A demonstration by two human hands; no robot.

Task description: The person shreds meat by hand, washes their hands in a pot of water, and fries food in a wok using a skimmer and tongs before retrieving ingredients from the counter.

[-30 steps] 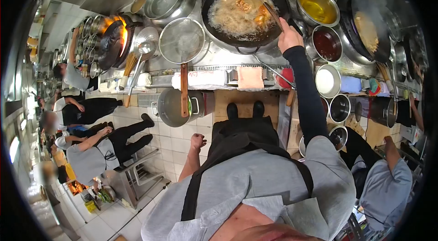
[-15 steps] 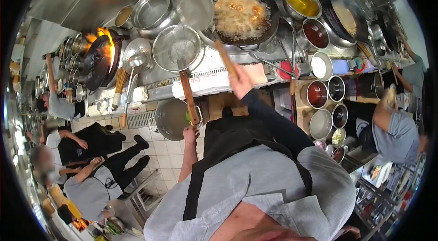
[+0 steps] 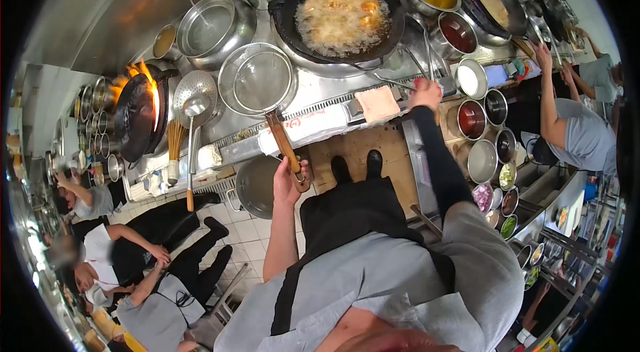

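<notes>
My left hand (image 3: pixel 287 182) is wrapped round the lower end of a wooden handle belonging to a mesh strainer (image 3: pixel 257 79). Two rims show at the strainer's head, as if one strainer lies in another, at the counter's front edge. Farther right, my right hand (image 3: pixel 425 95) closes round a long-handled metal tool (image 3: pixel 427 52) leaning beside the wok; its head is hard to make out. Food fries in bubbling oil (image 3: pixel 343 19) inside the big black wok (image 3: pixel 285 22). A folded pink cloth (image 3: pixel 377 105) lies on the ledge between my hands.
Flames rise at a second wok (image 3: pixel 137 109) on the left, near a perforated skimmer (image 3: pixel 195 95) and a bamboo brush (image 3: pixel 175 142). Sauce pots (image 3: pixel 472 119) stand at right. A large pot (image 3: pixel 257 185) is below the counter. Co-workers are on both sides.
The strainer my right hand held by the wok has left that place and that hand. My right hand has moved right to the long-handled tool. My left hand has risen along the strainer handle.
</notes>
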